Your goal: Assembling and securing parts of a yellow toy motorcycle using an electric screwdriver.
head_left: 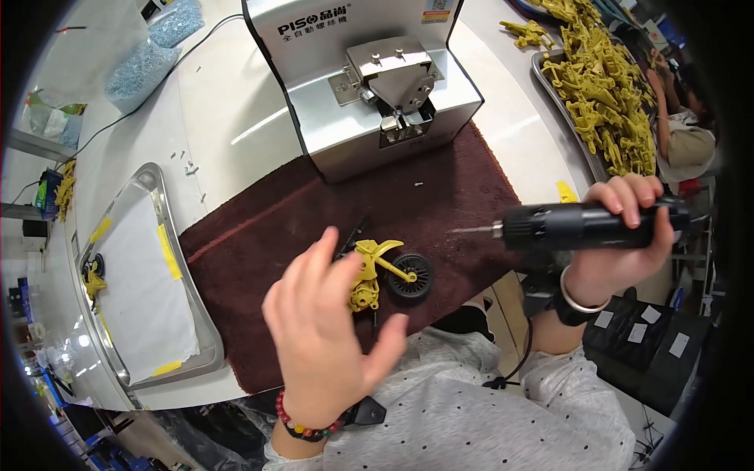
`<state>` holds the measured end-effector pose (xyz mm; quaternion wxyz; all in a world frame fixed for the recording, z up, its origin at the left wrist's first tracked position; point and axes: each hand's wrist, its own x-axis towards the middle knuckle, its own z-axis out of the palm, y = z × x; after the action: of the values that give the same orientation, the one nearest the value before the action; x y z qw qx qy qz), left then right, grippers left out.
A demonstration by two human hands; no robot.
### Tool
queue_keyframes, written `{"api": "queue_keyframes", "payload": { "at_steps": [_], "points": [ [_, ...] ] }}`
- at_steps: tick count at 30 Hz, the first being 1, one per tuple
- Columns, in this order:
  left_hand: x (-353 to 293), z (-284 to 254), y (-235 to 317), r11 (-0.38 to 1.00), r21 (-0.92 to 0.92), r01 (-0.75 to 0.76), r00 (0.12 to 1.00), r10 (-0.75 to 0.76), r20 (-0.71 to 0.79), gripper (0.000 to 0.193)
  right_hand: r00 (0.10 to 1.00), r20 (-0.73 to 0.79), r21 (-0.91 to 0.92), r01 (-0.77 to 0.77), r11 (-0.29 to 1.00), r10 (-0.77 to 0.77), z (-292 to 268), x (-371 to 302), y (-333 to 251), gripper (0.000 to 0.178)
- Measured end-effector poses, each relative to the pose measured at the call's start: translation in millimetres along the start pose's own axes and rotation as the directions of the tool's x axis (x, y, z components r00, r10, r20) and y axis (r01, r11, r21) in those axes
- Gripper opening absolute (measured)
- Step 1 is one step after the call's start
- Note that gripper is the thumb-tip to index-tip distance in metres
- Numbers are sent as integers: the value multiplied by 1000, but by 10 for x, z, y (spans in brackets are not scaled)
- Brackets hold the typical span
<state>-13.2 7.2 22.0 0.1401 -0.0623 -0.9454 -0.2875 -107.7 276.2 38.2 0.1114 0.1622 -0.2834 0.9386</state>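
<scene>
A yellow toy motorcycle (366,275) with a black spoked wheel (410,275) lies on a dark red cloth (267,235). My left hand (322,330) hovers at it, fingers spread, and covers its left side; whether the fingertips touch it cannot be seen. Off to the right, my right hand (628,224) is wrapped around a black electric screwdriver (577,226). Its thin bit points left above the cloth, apart from the toy. One small screw (419,184) lies on the cloth near the silver screw-feeding machine (330,129).
At left stands a metal tray (212,345) lined with white paper, holding a yellow part with a wheel. Several loose screws (191,169) lie behind it. A tray heaped with yellow plastic parts (597,94) stands far right, beside another person (687,141). Bags of screws (141,74) sit far left.
</scene>
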Motion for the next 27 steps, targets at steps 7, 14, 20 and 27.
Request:
{"api": "queue_keyframes", "payload": {
  "at_steps": [7, 14, 20, 27],
  "points": [
    [-42, 57, -76, 984, -63, 166, 986, -168, -23, 46, 940, 320, 36, 111, 993, -116, 429, 457, -207, 24],
    [-65, -2, -136, 992, -86, 90, 995, -86, 53, 48, 910, 409, -13, 77, 997, -65, 667, 733, -41, 24],
    [-82, 21, -148, 990, -116, 76, 997, -73, 33, 49, 890, 456, -57, 31, 998, -2, 755, 930, 28, 25],
    [-86, 15, -157, 988, -130, 86, 996, -83, 29, 50, 872, 485, -100, -15, 995, 62, 856, 1000, 158, 26]
  ]
}}
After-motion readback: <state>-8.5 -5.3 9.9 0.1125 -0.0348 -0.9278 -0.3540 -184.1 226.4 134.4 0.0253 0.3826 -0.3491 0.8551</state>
